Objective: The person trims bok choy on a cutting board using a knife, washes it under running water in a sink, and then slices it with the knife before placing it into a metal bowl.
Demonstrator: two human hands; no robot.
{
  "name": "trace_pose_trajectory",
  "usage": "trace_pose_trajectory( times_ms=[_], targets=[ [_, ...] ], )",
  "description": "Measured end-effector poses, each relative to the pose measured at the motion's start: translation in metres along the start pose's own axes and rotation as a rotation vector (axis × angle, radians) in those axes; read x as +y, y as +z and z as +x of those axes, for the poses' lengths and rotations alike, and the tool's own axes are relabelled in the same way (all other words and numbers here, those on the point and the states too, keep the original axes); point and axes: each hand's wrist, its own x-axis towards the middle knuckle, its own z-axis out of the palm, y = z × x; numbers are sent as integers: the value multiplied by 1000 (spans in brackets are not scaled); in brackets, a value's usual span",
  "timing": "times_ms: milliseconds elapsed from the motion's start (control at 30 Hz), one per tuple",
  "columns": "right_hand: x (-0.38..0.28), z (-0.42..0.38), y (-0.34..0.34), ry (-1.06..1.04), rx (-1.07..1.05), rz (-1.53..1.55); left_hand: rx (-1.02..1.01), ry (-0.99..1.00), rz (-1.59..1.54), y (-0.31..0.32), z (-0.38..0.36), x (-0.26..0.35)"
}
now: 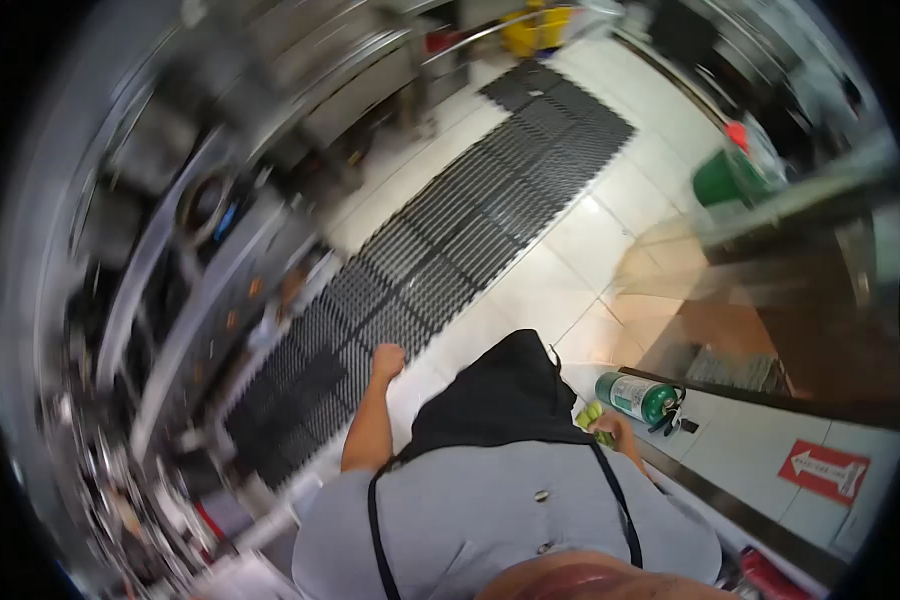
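Green items (591, 413) poke out of the right grip (613, 427).

Head-worn view from above the chest, tilted down and forward.

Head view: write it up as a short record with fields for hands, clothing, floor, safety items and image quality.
Left hand: curled into a fist, nothing visible in it
Right hand: holding light-green items, too small to identify
Clothing: grey buttoned shirt, black cloth apron
Floor: white tiles, with a long black slatted mat
Safety items: green cylindrical fire extinguisher just beyond the right hand; red sign with a white arrow
Image quality: blurred toward the edges, especially at left
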Motion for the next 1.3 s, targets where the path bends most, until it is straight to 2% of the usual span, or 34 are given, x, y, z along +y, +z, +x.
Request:
trace_pose_trajectory(
  times_ms=[33,67,100,133,167,233,300,333,367,433,467,500,533,600,633,667,700,767,800,867,900,933,1033,1167,1300],
  targets=[
    [-24,10,-11,9,-6,30,42,-329,-303,-50,61,-9],
    [-31,40,-20,-98,-9,-13,58,-669,-608,-110,120,-3],
    [-48,59,-30,-87,16,57,113,-686,-1012,-119,171,-27],
    [-71,78,-45,-58,18,-37,208,-605,-1078,-181,225,-9],
    [-99,97,-66,-32,20,-143,237,-540,-1162,-166,268,-40],
    [-142,136,-106,34,81,-155,101,-628,-1206,-180,340,-66],
    [-208,154,-156,12,-70,-324,168,-686,-1110,-185,396,-67],
    [-239,161,-187,65,-82,-283,135,-676,-1205,-168,417,-83],
    [-265,185,-216,41,-91,-244,180,-604,-1313,-177,438,-76],
    [-330,202,-284,-180,61,-265,167,-609,-1426,-239,485,-45],
    [-371,208,-318,-155,150,-425,197,-566,-1416,-271,511,-41],
    [-406,210,-352,-150,169,-321,229,-520,-1408,-304,536,-38],
    [-455,188,-387,-154,241,-385,310,-455,-1445,-355,563,-27],
    [-522,205,-443,-214,395,-478,545,-6,-1409,-446,612,-21],
    [-553,221,-470,-232,405,-522,679,244,-1298,-490,640,-20],
    [-593,227,-501,-129,242,-484,897,499,-1177,-517,666,-18],
    [-617,228,-518,-201,341,-416,1016,761,-1171,-543,694,-23],
    [-669,233,-548,-169,392,-401,1056,1012,-1170,-579,753,-34],
    [-687,235,-558,-238,444,-349,1043,1090,-1182,-592,782,-40],
    [-705,268,-581,-234,409,-402,1013,1154,-1231,-612,835,-57],
    [-727,254,-587,-191,284,-233,982,1167,-1262,-622,860,-64],
    [-750,236,-586,-170,337,-199,957,1184,-1293,-630,882,-72],
    [-780,228,-591,-82,298,-44,920,1210,-1366,-657,938,-95],
    [-812,260,-605,-8,65,-162,920,1184,-1411,-682,1010,-130],
    [-856,314,-639,38,21,-318,962,1119,-1368,-695,1083,-167]
  ],
)
